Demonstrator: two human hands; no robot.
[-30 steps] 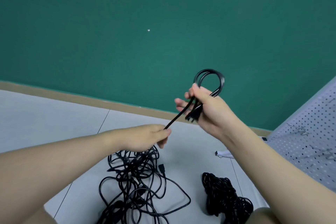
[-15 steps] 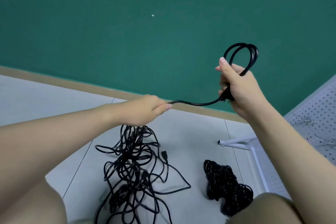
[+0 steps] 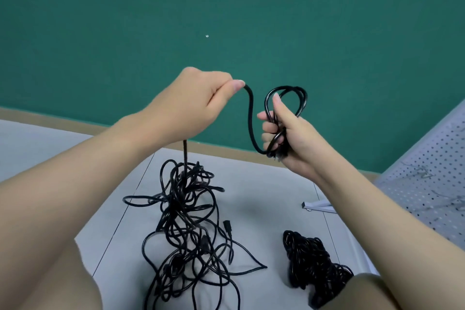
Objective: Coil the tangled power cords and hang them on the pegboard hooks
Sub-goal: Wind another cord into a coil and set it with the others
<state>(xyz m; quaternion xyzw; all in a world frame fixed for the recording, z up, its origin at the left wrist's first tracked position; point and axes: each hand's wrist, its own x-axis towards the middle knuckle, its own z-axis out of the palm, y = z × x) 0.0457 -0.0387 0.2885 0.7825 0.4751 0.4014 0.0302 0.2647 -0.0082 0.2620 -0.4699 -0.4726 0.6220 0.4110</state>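
My right hand (image 3: 284, 131) grips a small coil of black power cord (image 3: 302, 98), its loops standing up above my fist. From the coil the cord (image 3: 250, 118) dips and rises to my left hand (image 3: 193, 100), which pinches it between thumb and fingers. Below my left hand the same cord drops straight down into a tangled heap of black cords (image 3: 188, 221) on the pale floor. A second, denser bundle of black cord (image 3: 312, 259) lies on the floor to the right. The grey pegboard (image 3: 432, 173) with wire hooks leans at the right edge.
A green wall (image 3: 226, 7) with a tan baseboard runs across the back. A white metal foot of the pegboard stand (image 3: 317, 206) lies on the floor by the board. My knees show at the bottom left and bottom right.
My left hand rose and moved toward the right hand, lifting a new length of cord out of the tangle. The right hand with the coil dropped lower and nearer to the centre.
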